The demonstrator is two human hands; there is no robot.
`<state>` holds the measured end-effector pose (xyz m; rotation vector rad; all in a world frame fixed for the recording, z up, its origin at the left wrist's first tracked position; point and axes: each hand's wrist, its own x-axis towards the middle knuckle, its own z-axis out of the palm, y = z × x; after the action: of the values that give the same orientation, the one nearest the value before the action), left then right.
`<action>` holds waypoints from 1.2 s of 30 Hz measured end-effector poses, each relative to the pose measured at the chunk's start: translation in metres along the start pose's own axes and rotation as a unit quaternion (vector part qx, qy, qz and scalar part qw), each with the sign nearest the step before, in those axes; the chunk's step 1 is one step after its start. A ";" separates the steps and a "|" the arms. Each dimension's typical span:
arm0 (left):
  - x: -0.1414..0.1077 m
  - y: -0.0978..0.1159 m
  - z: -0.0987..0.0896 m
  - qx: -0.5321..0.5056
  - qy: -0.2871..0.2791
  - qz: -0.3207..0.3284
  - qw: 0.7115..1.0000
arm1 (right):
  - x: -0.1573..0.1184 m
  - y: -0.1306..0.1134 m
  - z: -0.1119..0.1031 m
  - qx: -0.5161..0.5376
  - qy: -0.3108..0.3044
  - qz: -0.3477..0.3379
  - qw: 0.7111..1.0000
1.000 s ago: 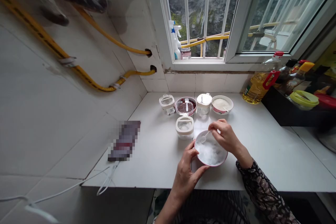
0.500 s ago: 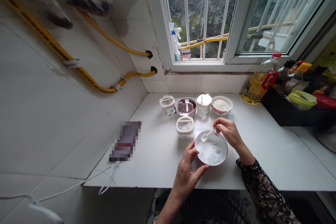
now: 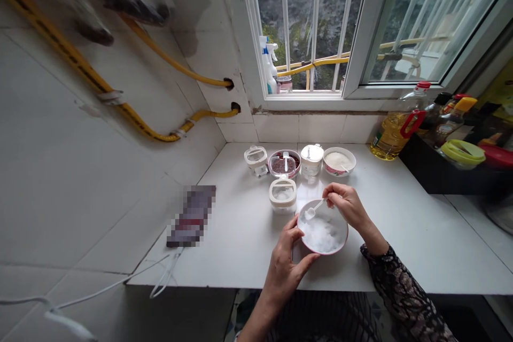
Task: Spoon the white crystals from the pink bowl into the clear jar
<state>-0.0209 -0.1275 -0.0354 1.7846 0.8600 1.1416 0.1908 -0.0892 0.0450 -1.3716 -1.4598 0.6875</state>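
A bowl (image 3: pixel 325 235) of white powder rests near the counter's front edge. My left hand (image 3: pixel 287 256) grips its left and lower rim, thumb at the front. Between the fingertips of my right hand (image 3: pixel 347 206) is a small white spoon (image 3: pixel 311 212), its scoop inside the bowl over the powder's upper left. Just behind the bowl on the left stands a clear jar (image 3: pixel 282 195) with its lid up and white contents. Farther back are a second jar (image 3: pixel 256 161), a bowl of dark red pieces (image 3: pixel 295 166), a white-filled jar (image 3: pixel 311 160) and a bowl of white grains (image 3: pixel 339 160).
An oil bottle (image 3: pixel 388 133) stands at the back right beside a black rack (image 3: pixel 420 168) of bottles and tubs. A blurred dark object (image 3: pixel 194 216) with a white cable lies at the counter's left edge. A barred window is behind.
My right hand has shifted slightly left, and the spoon's scoop has moved a little toward the bowl's left rim. My left hand still holds the bowl in the same place.
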 end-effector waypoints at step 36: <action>0.000 -0.002 0.001 0.014 0.005 0.004 1.000 | -0.002 -0.009 0.012 -0.104 0.058 -0.224 0.967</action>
<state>-0.0202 -0.1267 -0.0371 1.8077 0.8795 1.1508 0.1756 -0.0900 0.0485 -1.1518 -1.7033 0.1650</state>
